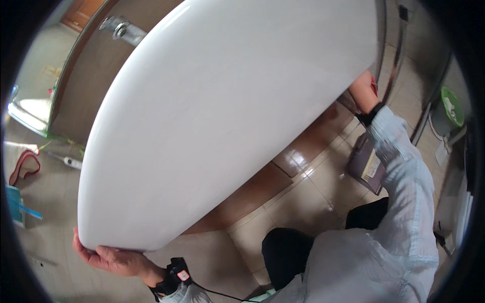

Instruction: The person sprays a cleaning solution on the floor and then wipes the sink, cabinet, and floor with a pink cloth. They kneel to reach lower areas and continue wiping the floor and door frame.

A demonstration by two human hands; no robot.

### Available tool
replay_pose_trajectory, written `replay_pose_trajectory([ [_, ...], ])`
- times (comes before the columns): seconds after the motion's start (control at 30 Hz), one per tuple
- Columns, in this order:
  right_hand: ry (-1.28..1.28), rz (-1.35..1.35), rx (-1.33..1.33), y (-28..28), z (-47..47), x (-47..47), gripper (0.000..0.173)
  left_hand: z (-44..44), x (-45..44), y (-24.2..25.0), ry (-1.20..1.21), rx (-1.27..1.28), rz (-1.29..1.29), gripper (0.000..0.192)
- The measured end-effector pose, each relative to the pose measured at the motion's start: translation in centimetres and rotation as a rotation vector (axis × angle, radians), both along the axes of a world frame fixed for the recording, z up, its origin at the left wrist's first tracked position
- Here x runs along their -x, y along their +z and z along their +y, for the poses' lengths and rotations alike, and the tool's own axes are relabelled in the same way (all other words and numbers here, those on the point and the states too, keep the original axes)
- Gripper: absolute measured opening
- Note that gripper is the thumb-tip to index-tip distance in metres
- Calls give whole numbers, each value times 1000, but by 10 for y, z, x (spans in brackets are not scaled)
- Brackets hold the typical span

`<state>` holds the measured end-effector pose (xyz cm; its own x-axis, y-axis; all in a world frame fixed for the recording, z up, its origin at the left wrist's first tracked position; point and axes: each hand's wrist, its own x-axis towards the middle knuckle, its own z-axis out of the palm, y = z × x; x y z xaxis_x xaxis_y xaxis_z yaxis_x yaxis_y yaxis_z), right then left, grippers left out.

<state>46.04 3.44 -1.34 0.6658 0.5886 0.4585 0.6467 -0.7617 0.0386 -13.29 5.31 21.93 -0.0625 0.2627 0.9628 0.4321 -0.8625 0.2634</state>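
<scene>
A large, glossy white half-round panel (227, 113), perhaps a washbasin part, stands tilted before me and covers much of the view. My left hand (117, 259) grips its lower left corner, thumb on the near side and fingers curled around the outer edge. At the upper right edge, my right hand (362, 89) reaches behind the panel; only its base and wrist show, and the fingers are hidden. Something red is next to that wrist. Black bands sit on both wrists, and a cable runs from the left one.
A chrome faucet (129, 32) sticks out behind the panel's upper left edge. On the left are a white-handled tool (72, 163) and a red strap (24, 166). Below right, a purple dustpan (363, 166) lies on floor tiles (303, 204). A green-rimmed bin (452, 108) stands farther right.
</scene>
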Motion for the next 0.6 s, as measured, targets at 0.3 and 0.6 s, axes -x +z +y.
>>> replay_pose_trajectory([
  [0.3, 395, 64, 110, 20, 5, 197, 29, 1, -4, -4, -57, -51, -20, 51],
  [0.6, 789, 197, -44, 40, 2, 266, 34, 22, 49, -173, -137, 318, -29, 44],
])
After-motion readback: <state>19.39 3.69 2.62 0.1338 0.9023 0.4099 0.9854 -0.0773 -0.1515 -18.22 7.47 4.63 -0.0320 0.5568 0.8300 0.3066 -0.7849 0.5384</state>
